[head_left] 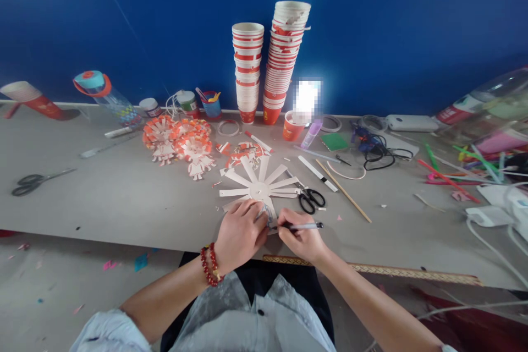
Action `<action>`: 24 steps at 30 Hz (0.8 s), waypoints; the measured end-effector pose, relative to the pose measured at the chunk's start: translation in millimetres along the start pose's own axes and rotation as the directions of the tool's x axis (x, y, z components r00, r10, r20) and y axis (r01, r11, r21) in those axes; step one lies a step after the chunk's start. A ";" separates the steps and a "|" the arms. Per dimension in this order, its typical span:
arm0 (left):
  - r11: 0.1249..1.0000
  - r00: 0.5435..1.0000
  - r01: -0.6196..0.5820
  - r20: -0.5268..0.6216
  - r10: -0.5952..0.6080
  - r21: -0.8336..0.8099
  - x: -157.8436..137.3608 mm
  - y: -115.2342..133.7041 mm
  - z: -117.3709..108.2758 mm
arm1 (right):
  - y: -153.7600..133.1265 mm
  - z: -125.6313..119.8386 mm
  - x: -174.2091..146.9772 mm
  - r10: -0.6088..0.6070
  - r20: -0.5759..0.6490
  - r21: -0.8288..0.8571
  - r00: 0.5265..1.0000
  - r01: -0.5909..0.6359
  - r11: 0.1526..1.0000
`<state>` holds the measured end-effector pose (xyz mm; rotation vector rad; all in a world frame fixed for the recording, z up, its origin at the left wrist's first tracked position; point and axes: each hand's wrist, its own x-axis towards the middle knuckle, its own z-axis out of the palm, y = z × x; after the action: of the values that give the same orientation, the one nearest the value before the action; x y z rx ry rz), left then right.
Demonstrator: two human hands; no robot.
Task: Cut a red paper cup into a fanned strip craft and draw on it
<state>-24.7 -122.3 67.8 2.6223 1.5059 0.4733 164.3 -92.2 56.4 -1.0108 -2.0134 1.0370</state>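
Note:
A white paper cup cut into strips (pixel 259 191) lies spread out like a flower at the table's front edge. My left hand (pixel 244 226) presses its near strips down with fingers curled together. Beneath those fingertips shows a small piece with blue lines (pixel 266 213), partly hidden. My right hand (pixel 300 234) grips a pen (pixel 307 226), its tip down at the near strip beside my left fingers. Just right of the strips rest black-handled scissors (pixel 312 200), their blades partly under the paper. Behind them lie red-and-white paper scraps (pixel 244 154).
Two tall stacks of paper cups (pixel 248 74) stand at the back wall. Finished-looking paper figures with orange fringes (pixel 197 146) sit at left, with another pair of scissors (pixel 31 182) beyond. A wooden stick (pixel 344 191), tangled cables (pixel 373 148) and bottles (pixel 474 104) occupy the right side.

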 end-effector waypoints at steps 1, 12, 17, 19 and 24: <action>1.000 1.000 -0.001 -0.001 0.001 0.001 -0.1 0.0 0.1 | 0.1 -0.1 -0.2 0.000 -0.002 0.000 1.000 0.000 1.000; 1.000 1.000 -0.011 -0.018 0.011 0.002 0.3 -0.3 -0.9 | 2.2 0.5 -1.8 -0.011 -0.010 0.040 1.000 0.012 0.999; 1.000 1.000 -0.005 -0.019 0.004 -0.006 0.5 0.6 -1.2 | 5.0 0.0 -1.5 0.070 -0.108 0.089 0.992 -0.061 0.994; 1.000 1.000 0.000 -0.015 -0.001 -0.009 0.4 0.8 -1.2 | 5.7 0.5 -0.5 0.107 -0.124 0.088 0.987 -0.097 0.991; 1.000 1.000 0.002 -0.028 -0.002 -0.018 -0.1 0.7 -0.3 | 5.6 2.2 3.2 0.114 -0.122 0.046 0.986 -0.109 0.993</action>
<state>-24.2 -122.7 68.2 2.6109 1.5049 0.5230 162.8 -88.1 51.1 -1.1493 -1.8471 1.0415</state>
